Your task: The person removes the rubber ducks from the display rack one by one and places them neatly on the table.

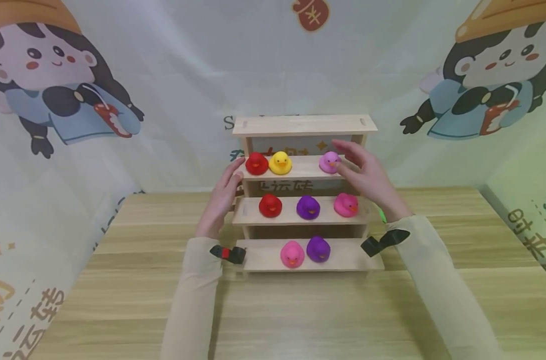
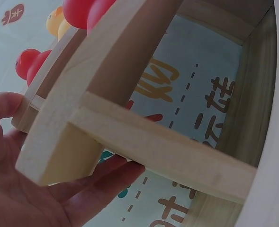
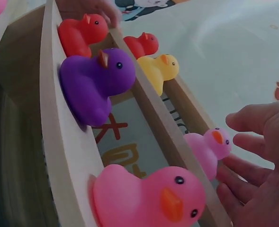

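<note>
A small tiered wooden shelf [image 1: 295,215] carries several rubber ducks. My left hand [image 1: 220,200] holds its left side, the thumb at the end of one board and the fingers [image 2: 106,187] around the side frame. At the right end of the upper duck row sits a light pink duck [image 1: 329,162]. Beside it is my right hand [image 1: 369,175], fingers spread apart; in the right wrist view the fingertips come close to or touch that duck [image 3: 206,151]. On the same board stand a red duck [image 1: 257,164] and a yellow duck [image 1: 280,163].
The middle board bears a red duck [image 1: 270,205], a purple duck [image 1: 308,207] and a pink duck [image 1: 346,205]. Below sit another pink duck [image 1: 292,254] and another purple duck [image 1: 318,249]. The shelf stands on a wood-grain table [image 1: 300,315] before a printed cloth [image 1: 273,75].
</note>
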`<state>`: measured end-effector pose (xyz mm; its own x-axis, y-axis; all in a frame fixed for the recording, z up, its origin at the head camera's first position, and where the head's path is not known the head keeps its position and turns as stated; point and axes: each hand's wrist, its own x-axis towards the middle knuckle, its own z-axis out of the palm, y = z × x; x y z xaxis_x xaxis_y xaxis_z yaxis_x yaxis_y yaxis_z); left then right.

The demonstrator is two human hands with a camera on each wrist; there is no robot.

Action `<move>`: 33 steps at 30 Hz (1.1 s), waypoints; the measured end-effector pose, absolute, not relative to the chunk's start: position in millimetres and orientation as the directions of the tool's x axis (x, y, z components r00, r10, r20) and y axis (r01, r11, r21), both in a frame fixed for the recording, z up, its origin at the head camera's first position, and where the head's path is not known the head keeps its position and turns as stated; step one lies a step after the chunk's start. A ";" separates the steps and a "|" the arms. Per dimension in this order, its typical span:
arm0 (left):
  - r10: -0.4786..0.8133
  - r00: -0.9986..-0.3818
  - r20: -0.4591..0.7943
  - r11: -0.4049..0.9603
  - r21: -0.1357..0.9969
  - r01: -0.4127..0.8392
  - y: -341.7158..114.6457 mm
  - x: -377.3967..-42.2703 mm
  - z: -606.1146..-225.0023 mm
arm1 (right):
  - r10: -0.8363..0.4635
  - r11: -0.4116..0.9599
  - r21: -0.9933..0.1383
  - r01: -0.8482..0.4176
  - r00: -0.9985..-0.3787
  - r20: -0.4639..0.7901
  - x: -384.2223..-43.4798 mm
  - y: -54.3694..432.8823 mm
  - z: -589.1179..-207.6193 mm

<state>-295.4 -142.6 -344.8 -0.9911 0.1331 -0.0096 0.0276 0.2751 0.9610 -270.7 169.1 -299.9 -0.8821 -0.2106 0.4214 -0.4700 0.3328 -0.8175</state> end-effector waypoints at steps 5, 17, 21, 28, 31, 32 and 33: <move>0.126 -0.992 -0.008 0.279 0.960 0.028 -142.1 -296.5 -344.1 | -0.230 0.347 -0.843 -0.410 -0.909 0.348 -273.6 164.5 -300.0; 0.122 -0.992 -0.009 0.282 0.959 0.026 -142.3 -296.8 -345.8 | -0.157 0.413 -0.836 -0.362 -0.932 0.326 -273.4 160.0 -304.0; 0.121 -0.993 -0.003 0.283 0.959 0.032 -141.3 -295.3 -346.8 | -0.156 0.395 -0.838 -0.377 -0.926 0.343 -269.8 160.9 -305.4; 0.123 -0.992 0.036 0.300 0.951 0.072 -134.7 -294.9 -350.8 | -0.138 0.357 -0.848 -0.392 -0.920 0.367 -261.3 166.5 -308.3; 0.118 -0.992 0.053 0.293 0.952 0.086 -134.4 -294.6 -350.8 | -0.128 0.340 -0.852 -0.398 -0.917 0.378 -259.0 167.4 -307.2; 0.109 -0.993 0.054 0.282 0.956 0.084 -135.1 -294.5 -350.2 | -0.125 0.334 -0.849 -0.409 -0.912 0.390 -259.1 167.1 -306.3; 0.101 -0.993 0.057 0.270 0.959 0.083 -136.1 -294.3 -349.2 | -0.123 0.331 -0.846 -0.418 -0.908 0.401 -259.2 166.9 -305.2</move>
<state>-294.3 -136.1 -349.2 -0.9933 0.1008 0.0572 0.0827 0.2698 0.9594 -259.2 166.9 -305.2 -0.9078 -0.1228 0.4010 -0.4184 0.3312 -0.8457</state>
